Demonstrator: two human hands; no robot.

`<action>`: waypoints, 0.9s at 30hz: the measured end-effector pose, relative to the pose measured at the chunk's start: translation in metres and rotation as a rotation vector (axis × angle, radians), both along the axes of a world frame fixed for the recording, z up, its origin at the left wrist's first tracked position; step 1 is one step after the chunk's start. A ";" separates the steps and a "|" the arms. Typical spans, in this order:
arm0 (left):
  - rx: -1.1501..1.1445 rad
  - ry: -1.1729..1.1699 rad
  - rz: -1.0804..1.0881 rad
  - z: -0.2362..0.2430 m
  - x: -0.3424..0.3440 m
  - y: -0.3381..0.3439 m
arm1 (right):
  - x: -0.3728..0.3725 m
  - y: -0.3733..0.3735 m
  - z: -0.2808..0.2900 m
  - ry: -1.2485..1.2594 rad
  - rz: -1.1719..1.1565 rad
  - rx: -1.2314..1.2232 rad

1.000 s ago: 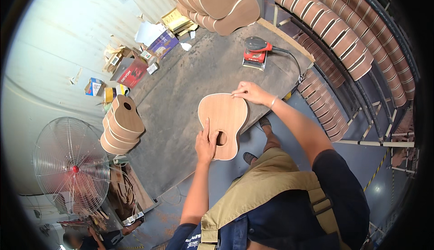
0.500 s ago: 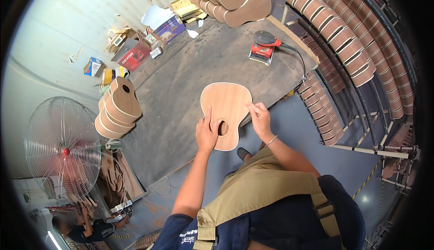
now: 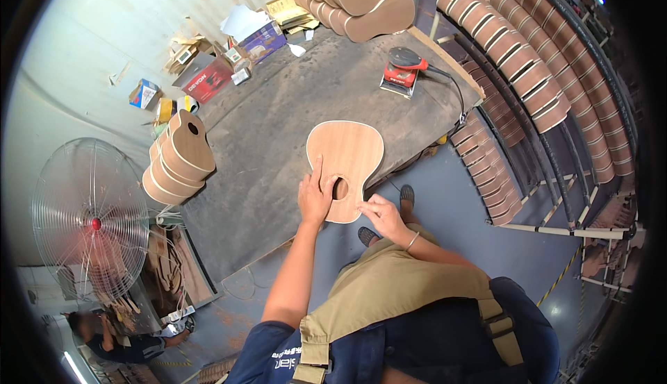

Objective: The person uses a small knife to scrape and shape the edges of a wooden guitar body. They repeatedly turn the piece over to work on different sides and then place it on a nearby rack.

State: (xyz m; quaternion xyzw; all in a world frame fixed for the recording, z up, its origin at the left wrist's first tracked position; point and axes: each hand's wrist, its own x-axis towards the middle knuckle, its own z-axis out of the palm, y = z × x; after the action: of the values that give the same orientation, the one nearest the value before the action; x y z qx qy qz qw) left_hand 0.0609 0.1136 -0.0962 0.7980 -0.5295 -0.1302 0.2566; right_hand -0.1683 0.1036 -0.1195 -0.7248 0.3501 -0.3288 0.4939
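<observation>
In the head view, the guitar body (image 3: pixel 347 149), smooth pale wood with a white-bound rim, overhangs the table's (image 3: pixel 264 182) near edge; the left hand (image 3: pixel 316 198) rests spread beside the soundhole (image 3: pixel 340 189); the right hand's (image 3: pixel 383 219) fingers bunch together at the rim, pinching what I cannot tell; firm left support, light even right pressure suit that curve.

Lettering (image 3: pixel 283 360) stands on the red cardboard box (image 3: pixel 210 80), the red sander (image 3: pixel 399 76) and the navy shirt (image 3: pixel 354 356)

Bare wooden guitar bodies (image 3: pixel 349 149), a power sander (image 3: pixel 401 71) (red and black) and a dusty bench (image 3: pixel 260 141) mark an instrument-making workshop.
</observation>
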 end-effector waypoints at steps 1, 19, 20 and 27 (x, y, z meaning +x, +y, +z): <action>0.006 -0.004 0.002 0.002 0.000 -0.001 | -0.001 0.007 0.000 -0.027 0.016 0.043; 0.023 1.438 0.680 -0.043 -0.018 0.075 | -0.187 0.001 -0.008 0.299 -0.053 0.005; 0.011 1.503 0.648 -0.037 -0.021 0.069 | -0.203 0.004 -0.008 0.302 -0.052 0.012; -0.218 1.076 0.409 0.033 -0.100 0.024 | -0.329 0.006 -0.015 0.307 -0.323 0.064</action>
State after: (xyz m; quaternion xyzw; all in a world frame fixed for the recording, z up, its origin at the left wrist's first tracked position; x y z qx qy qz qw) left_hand -0.0392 0.1373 -0.0634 0.6747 -0.1701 -0.4097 0.5899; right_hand -0.4970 0.1091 -0.1349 -0.6848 0.5430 -0.2785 0.3983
